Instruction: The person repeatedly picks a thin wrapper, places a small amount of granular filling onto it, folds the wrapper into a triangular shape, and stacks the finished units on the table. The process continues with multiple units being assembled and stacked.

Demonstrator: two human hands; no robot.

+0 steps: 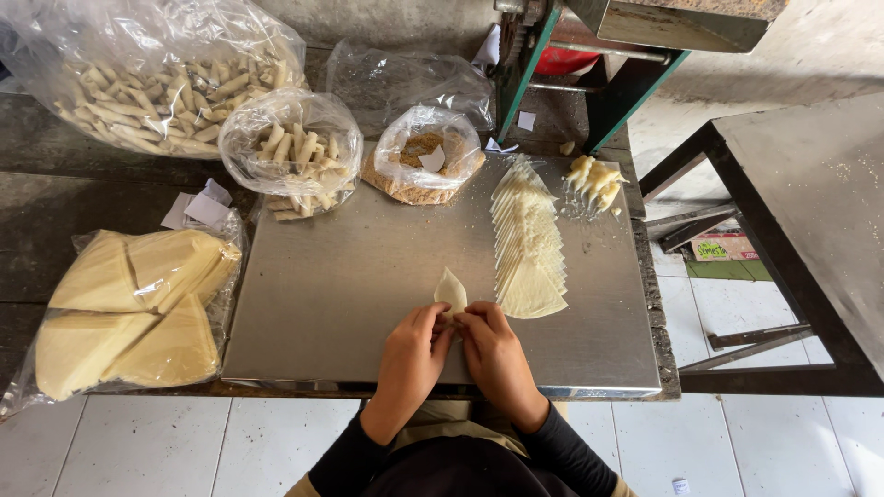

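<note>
My left hand (412, 357) and my right hand (495, 354) meet near the front edge of a metal tray (350, 267). Together their fingers pinch the near end of a pale triangular pastry wrapper (450, 290) that lies flat on the tray, its tip pointing away from me. Just right of it, a fanned row of triangular wrappers (528, 241) runs toward the back. Beyond that row lies a small heap of pale filling (593, 179).
A clear bag of brown crumbs (424, 164) and a bag of finished rolls (293, 155) stand at the tray's back. A larger bag of rolls (152, 78) sits far left. Bagged wrapper stacks (129, 308) lie left. A dark table (801, 202) stands right.
</note>
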